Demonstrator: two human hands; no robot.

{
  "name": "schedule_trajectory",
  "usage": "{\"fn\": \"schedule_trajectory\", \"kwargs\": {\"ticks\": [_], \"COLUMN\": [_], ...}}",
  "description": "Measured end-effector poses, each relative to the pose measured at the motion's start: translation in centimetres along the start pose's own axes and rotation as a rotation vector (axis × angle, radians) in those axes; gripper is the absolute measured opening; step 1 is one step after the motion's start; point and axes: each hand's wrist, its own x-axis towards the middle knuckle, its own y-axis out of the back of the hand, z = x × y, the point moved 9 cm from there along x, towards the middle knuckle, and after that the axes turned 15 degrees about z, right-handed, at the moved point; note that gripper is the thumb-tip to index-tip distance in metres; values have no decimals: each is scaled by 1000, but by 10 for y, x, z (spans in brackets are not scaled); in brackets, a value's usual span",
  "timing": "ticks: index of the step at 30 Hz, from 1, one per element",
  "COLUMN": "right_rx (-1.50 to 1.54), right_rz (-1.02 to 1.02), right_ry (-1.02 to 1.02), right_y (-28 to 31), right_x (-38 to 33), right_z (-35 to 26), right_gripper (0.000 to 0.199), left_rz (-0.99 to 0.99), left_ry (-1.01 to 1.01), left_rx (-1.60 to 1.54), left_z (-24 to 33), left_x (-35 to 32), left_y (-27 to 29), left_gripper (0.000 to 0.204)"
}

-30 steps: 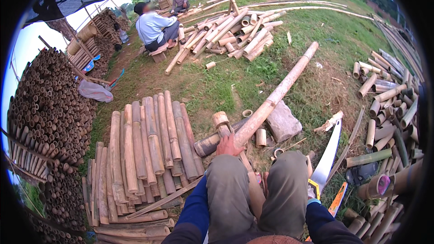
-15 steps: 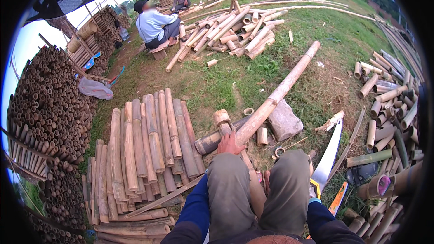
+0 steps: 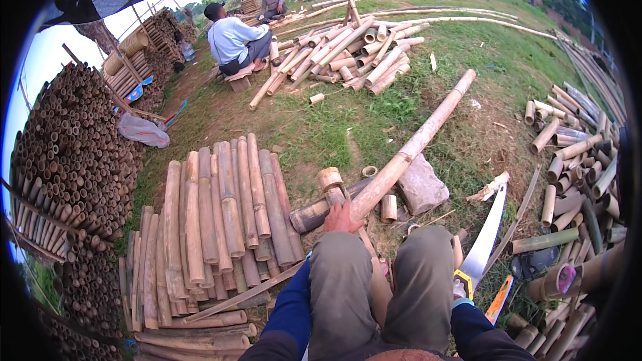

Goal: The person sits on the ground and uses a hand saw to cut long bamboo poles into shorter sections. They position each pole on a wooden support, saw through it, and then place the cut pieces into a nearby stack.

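Note:
My left hand [image 3: 344, 217] is closed on the near end of a long bamboo pole [image 3: 414, 147], which slants away to the far right. The pole passes over a darker bamboo log [image 3: 309, 216] and beside a squarish stone [image 3: 424, 186]. Close to my left fingers is a short bamboo piece [image 3: 330, 178]. Down by my right knee, my right hand [image 3: 460, 287] grips the yellow-and-black handle of a handsaw [image 3: 483, 247], partly hidden by my leg. Its bare blade points up and away, clear of the pole. A flat wooden piece [image 3: 379, 277] runs between my knees.
Cut bamboo lengths [image 3: 221, 207] are stacked at left, beside a tall pile [image 3: 73, 154]. Loose offcuts [image 3: 575, 174] lie at right near a dark sandal [image 3: 533, 262] and an orange-handled tool [image 3: 499, 299]. Two people sit beyond, one in a light blue top [image 3: 234, 39], near more bamboo [image 3: 361, 53].
The view has shifted slightly, and the saw's blade sits a little lower. Both hands keep their hold; the pole stays in nearly the same place.

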Motion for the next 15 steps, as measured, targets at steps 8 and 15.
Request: {"fn": "schedule_trajectory", "kwargs": {"ticks": [8,15], "right_rx": [-92,-139], "right_rz": [-146,-113], "right_ry": [13,60], "right_y": [64,58], "right_x": [-65,-58], "right_z": [-48,-45], "right_gripper": [106,112], "left_rz": [75,81], "left_ry": [-13,-33], "left_rx": [-1,-18], "left_z": [-17,-13], "left_x": [-8,-7], "left_y": [5,6], "left_gripper": [95,96]}}
